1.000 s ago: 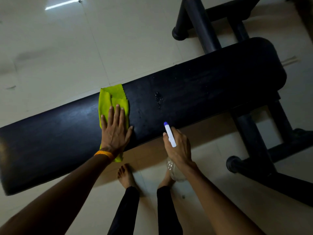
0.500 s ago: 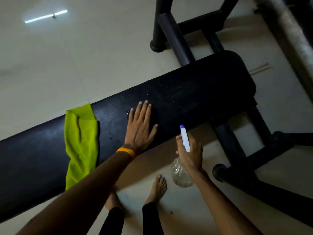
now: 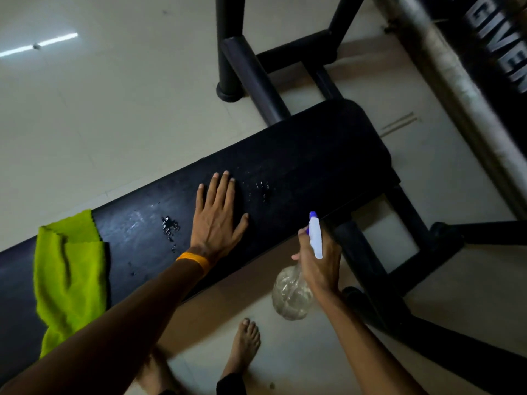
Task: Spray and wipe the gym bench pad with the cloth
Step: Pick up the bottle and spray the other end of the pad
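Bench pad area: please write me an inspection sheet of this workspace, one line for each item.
Surface: black bench pad, with droplet patches right of the left hand and between the hand and the cloth.
Job's things: green cloth lies unheld on the pad's left part, hanging over the near edge; clear spray bottle with white nozzle pointing toward the pad.
Clutter: nothing seen.
Grippers: left hand lies flat and open on the pad, an orange wristband at its wrist; right hand grips the spray bottle.
Cables: nothing seen.
Surroundings: pale tiled floor, black bench frame, a metal bar at upper right, bare feet below.
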The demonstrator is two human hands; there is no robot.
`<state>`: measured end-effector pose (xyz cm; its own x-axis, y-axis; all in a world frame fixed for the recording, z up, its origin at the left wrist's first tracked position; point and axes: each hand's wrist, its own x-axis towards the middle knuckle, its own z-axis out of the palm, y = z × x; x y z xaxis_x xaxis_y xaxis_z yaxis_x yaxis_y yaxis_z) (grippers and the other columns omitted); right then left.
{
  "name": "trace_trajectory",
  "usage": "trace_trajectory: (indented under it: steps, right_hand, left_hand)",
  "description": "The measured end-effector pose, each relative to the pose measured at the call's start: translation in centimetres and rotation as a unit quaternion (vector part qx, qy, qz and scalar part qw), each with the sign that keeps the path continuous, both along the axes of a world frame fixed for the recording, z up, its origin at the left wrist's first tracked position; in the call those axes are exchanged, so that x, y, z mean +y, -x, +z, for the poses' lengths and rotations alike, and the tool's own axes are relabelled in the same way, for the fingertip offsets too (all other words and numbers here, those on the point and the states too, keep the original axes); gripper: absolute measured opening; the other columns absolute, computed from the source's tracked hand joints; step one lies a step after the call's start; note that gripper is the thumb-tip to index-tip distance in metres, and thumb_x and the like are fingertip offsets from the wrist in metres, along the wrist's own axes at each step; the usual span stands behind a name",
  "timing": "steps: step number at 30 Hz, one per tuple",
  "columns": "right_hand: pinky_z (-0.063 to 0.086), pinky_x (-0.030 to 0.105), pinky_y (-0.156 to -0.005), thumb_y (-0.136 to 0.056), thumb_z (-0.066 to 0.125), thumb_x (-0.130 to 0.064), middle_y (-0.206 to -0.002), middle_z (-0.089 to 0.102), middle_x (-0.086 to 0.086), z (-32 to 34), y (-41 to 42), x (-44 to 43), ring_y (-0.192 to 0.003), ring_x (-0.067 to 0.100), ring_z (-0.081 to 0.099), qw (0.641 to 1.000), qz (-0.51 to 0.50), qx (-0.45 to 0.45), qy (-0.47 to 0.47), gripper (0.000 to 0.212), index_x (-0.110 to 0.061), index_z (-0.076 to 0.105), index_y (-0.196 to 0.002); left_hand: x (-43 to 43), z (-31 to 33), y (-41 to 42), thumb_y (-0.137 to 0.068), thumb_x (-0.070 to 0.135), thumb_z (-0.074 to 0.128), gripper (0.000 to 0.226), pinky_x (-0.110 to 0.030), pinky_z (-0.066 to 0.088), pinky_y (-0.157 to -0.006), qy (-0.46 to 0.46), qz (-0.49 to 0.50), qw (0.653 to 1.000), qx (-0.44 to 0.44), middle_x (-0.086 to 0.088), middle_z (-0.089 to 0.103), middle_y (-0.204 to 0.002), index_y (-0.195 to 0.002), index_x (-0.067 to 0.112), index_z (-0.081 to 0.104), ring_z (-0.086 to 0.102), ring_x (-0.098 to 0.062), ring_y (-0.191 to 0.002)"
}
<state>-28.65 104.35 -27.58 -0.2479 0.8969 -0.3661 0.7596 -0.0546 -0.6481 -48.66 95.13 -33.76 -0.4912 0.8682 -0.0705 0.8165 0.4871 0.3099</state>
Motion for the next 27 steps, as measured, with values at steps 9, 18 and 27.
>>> trace_trajectory:
  steps: [9,18,27]
  right_hand:
    - [0.059,0.041,-0.061,-0.089,0.050,-0.052,-0.074,0.068,-0.001,0.7,1.7,8.6,-0.061,0.024,0.071,0.997,-0.010,-0.031,-0.069,0.031,-0.025,0.063,-0.086]
    - [0.060,0.047,-0.059,-0.090,0.052,-0.045,-0.062,0.061,-0.002,0.2,0.2,8.4,-0.056,0.026,0.069,0.997,-0.017,-0.045,-0.065,0.027,-0.022,0.062,-0.079]
    - [0.060,0.043,-0.058,-0.093,0.051,-0.049,-0.077,0.070,-0.002,1.9,-0.1,2.7,-0.061,0.018,0.071,0.994,0.064,0.003,-0.088,0.030,-0.023,0.066,-0.096]
  left_hand:
    - [2.3,-1.5,0.5,-0.096,0.060,0.033,0.086,-0.055,0.006,-0.129,0.016,-0.014,0.999,0.044,-0.011,0.014,-0.171,-0.161,0.006,0.021,0.007,-0.028,-0.160]
    - [2.4,-1.5,0.4,-0.095,0.059,0.033,0.086,-0.057,0.007,-0.128,-0.003,-0.011,0.999,0.039,-0.012,0.016,-0.171,-0.161,0.004,0.023,0.008,-0.029,-0.160]
    - [2.2,-0.2,0.6,-0.096,0.060,0.031,0.084,-0.057,0.006,-0.128,0.039,-0.022,0.999,0.007,-0.012,0.016,-0.171,-0.161,0.007,0.023,0.008,-0.030,-0.159]
